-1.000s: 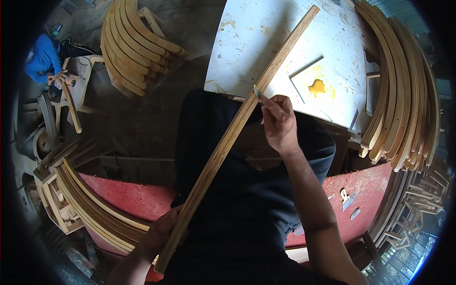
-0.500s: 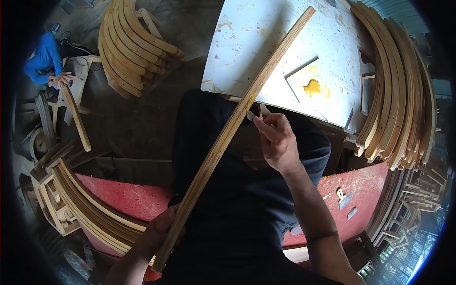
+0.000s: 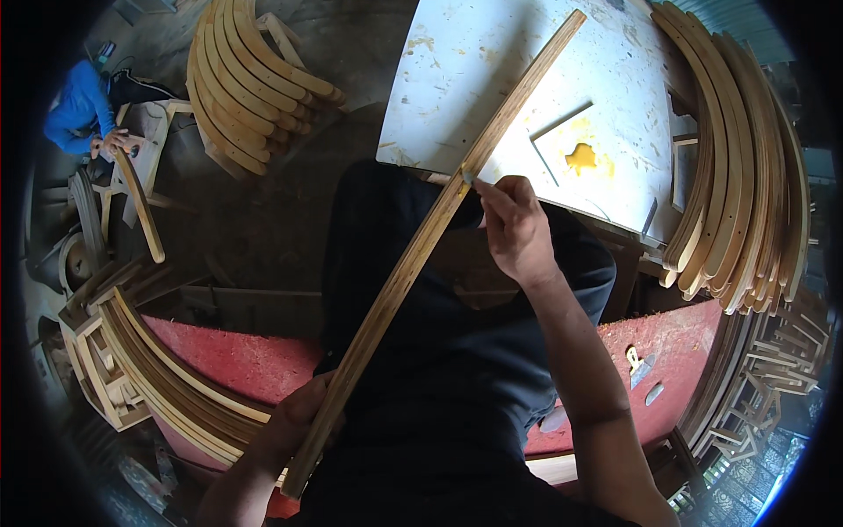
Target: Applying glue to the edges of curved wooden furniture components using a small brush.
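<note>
A long, narrow wooden strip point(image 3: 413, 250) runs slantwise from my lap up over a white board point(image 3: 439, 97). My left hand point(image 3: 299, 417) is wrapped round its lower end, the fingertips partly hidden behind the wood. In my right hand point(image 3: 518, 228) a small thin scraper blade point(image 3: 470, 178) is pinched, its edge touching the strip a little above the middle. Yellow smears show on the wood around that spot. On the board lies a puddle of yellow-brown filler point(image 3: 580, 157), next to a dark thin angled strip point(image 3: 562, 121).
Curved wooden slats point(image 3: 733, 176) are stacked at the right, another curved stack point(image 3: 250, 88) stands far left, and more slats point(image 3: 189, 378) lie lower left. A putty knife point(image 3: 638, 364) rests on the red surface point(image 3: 606, 422). A co-worker in blue point(image 3: 83, 110) handles a wooden piece far left.
My right hand has moved up along the strip with the scraper blade, which now lies against the wood higher up. My left hand keeps its hold at the lower end.
</note>
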`<action>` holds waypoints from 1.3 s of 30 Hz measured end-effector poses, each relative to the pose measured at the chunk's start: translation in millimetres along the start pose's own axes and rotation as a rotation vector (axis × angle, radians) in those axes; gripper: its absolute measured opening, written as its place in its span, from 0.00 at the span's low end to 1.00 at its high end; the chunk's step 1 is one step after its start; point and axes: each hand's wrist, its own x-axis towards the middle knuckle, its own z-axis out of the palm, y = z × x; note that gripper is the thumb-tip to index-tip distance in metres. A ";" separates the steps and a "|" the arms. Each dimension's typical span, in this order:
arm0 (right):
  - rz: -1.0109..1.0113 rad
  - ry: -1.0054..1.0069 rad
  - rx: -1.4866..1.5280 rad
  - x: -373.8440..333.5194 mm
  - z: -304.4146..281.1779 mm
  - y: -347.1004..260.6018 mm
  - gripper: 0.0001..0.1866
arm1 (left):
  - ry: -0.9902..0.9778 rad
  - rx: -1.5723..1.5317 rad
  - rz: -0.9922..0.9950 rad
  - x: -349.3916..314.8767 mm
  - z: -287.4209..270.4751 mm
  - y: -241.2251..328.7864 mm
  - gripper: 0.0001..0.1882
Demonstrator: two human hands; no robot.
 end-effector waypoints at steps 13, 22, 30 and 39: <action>-0.129 -0.161 0.109 -47.5 -10.6 -34.2 0.18 | -0.059 0.060 0.037 6.7 -15.1 -14.8 0.34; 0.093 0.019 0.243 -6.9 1.5 -9.4 0.16 | -0.053 0.106 0.037 2.0 -10.4 -8.7 0.35; -0.070 -0.268 0.400 -46.0 -13.6 -27.9 0.16 | -0.029 0.196 0.030 4.9 -7.1 9.0 0.34; 0.130 0.371 0.039 -54.7 -45.9 71.8 0.06 | -0.176 0.419 0.212 -38.9 -32.6 -17.4 0.23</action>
